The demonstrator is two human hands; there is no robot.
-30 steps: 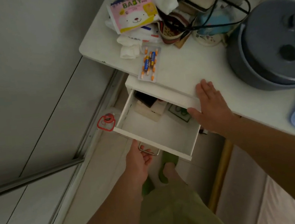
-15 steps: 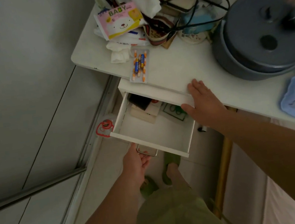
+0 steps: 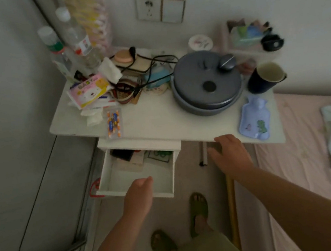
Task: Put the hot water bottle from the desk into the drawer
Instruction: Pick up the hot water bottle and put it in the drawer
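head view, looking down. left hand (image 3: 138, 195) sits at the front edge of the drawer (image 3: 113, 179), fingers curled loosely, thumb forward; whether it grips anything cannot be told, since the hand hides the front panel there. right hand (image 3: 231, 154) hangs in the air just below the front edge of the desk (image 3: 159, 117), palm down, fingers spread, holding nothing. drawer is pulled out under the desk's left part; its front floor is bare white, and a dark box and some flat items lie at its back, partly under the desk top. a red ring shows at the drawer's left front corner. bottle (image 3: 254, 118), pale blue with small cartoon prints, lies flat on the desk's right front corner, neck pointing away from the person, just beyond the right hand and apart from it. grey pot (image 3: 207, 82) with lid stands behind the bottle, dark cup (image 3: 265, 77) to the pot's right. battery pack (image 3: 113, 121) lies near the desk's front edge above the drawer. pink baby pack (image 3: 89, 91), tissues and cables crowd the left rear.
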